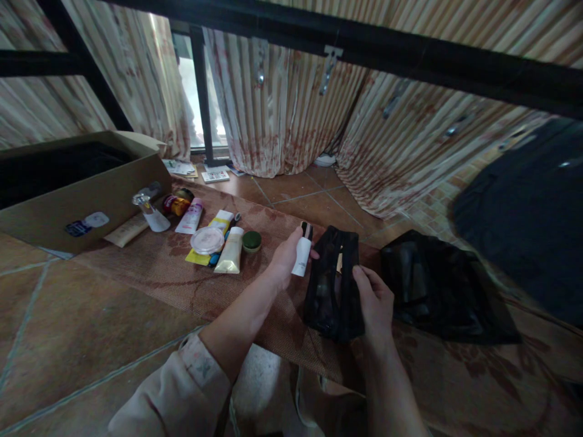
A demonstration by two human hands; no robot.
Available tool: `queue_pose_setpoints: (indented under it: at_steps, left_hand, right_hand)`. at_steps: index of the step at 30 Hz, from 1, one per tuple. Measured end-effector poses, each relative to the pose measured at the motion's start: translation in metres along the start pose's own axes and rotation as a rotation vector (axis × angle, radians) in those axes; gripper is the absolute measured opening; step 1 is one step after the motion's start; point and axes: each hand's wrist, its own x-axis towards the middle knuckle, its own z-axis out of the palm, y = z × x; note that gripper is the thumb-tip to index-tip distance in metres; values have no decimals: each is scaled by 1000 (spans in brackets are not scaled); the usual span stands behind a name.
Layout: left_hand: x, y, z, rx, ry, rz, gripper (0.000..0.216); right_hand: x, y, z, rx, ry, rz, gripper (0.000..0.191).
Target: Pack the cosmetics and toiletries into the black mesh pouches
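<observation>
My left hand is closed around a white bottle with a dark, shiny cap, just left of a black mesh pouch. The pouch lies on the brown mat with its top opening parted, and darker shapes show faintly inside. With thumb and fingers, my right hand grips the pouch's right edge. Left of my left hand lie a green-lidded jar, a cream-coloured tube, a round clear-lidded case and a pink-and-white tube.
A cardboard box with dark contents stands at the left. Near it are a silver-topped bottle and a beige tube. A black bag lies right of my right hand. A dark metal bar crosses above, before striped curtains.
</observation>
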Motion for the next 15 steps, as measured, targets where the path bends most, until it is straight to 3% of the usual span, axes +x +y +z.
queue_pose_setpoints:
  at_steps: [15]
  left_hand:
    - [2, -2, -1, 5, -6, 15, 54]
  right_hand:
    - [0, 1, 0, 15, 7, 4, 39]
